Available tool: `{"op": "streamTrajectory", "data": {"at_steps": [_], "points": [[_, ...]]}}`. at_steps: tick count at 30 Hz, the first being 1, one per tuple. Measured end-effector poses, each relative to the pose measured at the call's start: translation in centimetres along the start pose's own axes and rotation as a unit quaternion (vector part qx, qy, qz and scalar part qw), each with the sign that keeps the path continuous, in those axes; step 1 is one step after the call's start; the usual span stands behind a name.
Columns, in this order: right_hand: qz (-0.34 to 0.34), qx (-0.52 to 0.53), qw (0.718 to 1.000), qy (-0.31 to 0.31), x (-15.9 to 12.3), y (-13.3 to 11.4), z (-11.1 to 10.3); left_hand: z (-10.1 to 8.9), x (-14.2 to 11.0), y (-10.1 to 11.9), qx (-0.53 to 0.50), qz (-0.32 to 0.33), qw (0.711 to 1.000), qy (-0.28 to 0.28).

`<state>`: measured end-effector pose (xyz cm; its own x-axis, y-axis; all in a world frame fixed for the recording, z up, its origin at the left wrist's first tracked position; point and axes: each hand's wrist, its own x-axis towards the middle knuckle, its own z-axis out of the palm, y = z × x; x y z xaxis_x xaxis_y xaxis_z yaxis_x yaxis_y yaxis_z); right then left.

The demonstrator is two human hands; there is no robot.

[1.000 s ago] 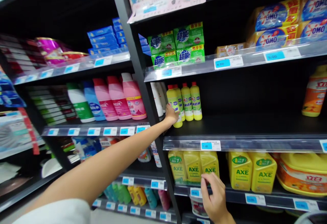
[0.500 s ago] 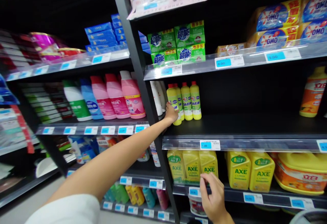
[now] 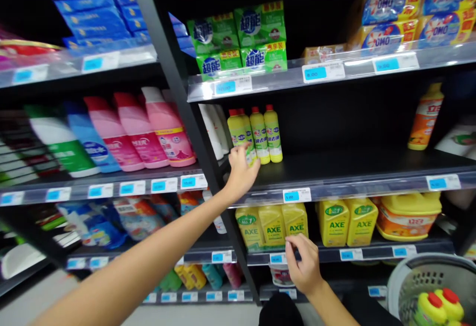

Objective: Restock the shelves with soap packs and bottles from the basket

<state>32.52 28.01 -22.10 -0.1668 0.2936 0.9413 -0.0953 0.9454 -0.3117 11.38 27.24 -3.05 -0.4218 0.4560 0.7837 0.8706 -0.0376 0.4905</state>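
Black store shelving [image 3: 334, 167] holds yellow bottles [image 3: 260, 135] just beside the raised left hand [image 3: 240, 175].

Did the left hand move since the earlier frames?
Yes, downward. Against the shelf's price rail, the left hand was clear above it earlier and now reaches down to it in this view.

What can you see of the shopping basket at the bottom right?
The shopping basket has a thick, pale grey rim and grey perforated plastic walls. The bottom right corner of the view cuts it off. It sits below and in front of the lower shelf, its open top facing up toward the view. Inside are at least two yellow bottles with red caps.
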Motion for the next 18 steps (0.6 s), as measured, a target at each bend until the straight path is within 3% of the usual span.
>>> {"op": "streamTrajectory", "data": {"at_steps": [3,8,10,13,18], "points": [[0.031,0.021,0.999,0.010,0.3,-1.0,-0.2,-1.3,-5.3,2.5,-0.066,0.091,0.991,-0.076],[0.202,0.078,0.975,0.038,0.5,-3.0,-3.3,-1.3,-16.1,4.6,-0.178,0.073,0.978,-0.079],[0.264,0.090,0.960,0.004,0.2,-3.4,-5.7,-0.1,-20.1,4.5,-0.230,0.035,0.967,-0.104],[0.346,0.062,0.935,-0.039,-0.7,-3.1,-10.3,2.2,-25.2,3.9,-0.268,-0.084,0.944,-0.170],[0.402,-0.146,0.900,-0.089,-3.2,-0.5,-20.2,4.0,-31.3,2.5,-0.294,-0.234,0.888,-0.265]]}}
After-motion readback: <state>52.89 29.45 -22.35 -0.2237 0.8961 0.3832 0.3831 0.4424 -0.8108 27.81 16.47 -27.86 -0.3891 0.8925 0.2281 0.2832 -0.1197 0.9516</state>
